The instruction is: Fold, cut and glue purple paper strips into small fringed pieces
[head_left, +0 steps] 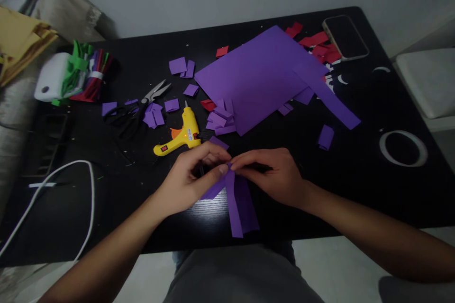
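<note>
Near the table's front edge, a folded purple paper strip (234,206) hangs down from my fingertips. My left hand (194,177) pinches its top end between thumb and fingers. From the other side my right hand (275,173) grips the same end, its fingertips touching those of the left. Another purple piece (215,191) shows under the left hand; I cannot tell whether it is joined to the strip. Just beyond the left hand lies a yellow glue gun (183,135) on its side. A pile of small folded purple papers (222,118) sits past the fingertips.
A large purple sheet (249,80) covers the table's middle back. Black-handled scissors (145,99) lie open at left among purple pieces. Red scraps (322,47) and a phone (344,35) occupy the back right, a white ring (403,149) the right. A white cable (90,189) loops at left.
</note>
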Available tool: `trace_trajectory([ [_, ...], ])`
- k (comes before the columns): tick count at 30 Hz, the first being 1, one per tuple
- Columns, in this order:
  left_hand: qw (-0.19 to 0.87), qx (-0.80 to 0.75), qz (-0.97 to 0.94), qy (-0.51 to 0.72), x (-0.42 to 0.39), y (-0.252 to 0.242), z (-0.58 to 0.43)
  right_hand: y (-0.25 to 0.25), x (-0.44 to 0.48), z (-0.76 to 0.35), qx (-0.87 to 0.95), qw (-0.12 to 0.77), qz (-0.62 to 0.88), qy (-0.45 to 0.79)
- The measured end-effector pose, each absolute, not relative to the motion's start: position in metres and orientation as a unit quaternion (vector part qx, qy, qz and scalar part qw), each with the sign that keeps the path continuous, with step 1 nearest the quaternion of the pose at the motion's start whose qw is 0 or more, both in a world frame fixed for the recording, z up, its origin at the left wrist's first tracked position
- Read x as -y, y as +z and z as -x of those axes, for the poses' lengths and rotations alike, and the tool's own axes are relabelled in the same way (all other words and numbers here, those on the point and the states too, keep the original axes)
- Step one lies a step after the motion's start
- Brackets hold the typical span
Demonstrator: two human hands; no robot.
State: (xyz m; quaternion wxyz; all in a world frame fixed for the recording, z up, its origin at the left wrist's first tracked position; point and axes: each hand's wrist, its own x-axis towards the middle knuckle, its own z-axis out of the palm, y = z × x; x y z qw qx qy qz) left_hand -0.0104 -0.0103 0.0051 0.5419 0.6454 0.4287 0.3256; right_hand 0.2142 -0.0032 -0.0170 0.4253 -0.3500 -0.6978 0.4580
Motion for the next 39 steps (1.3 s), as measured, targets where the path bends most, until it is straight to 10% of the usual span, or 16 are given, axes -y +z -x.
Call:
trace_trajectory([
  [39,0.544,-0.416,-0.658,0.312,0.0073,0.0051,0.0124,-0.0097,0.0028,-0.2121,0.630,0.387,0.397,0.543],
])
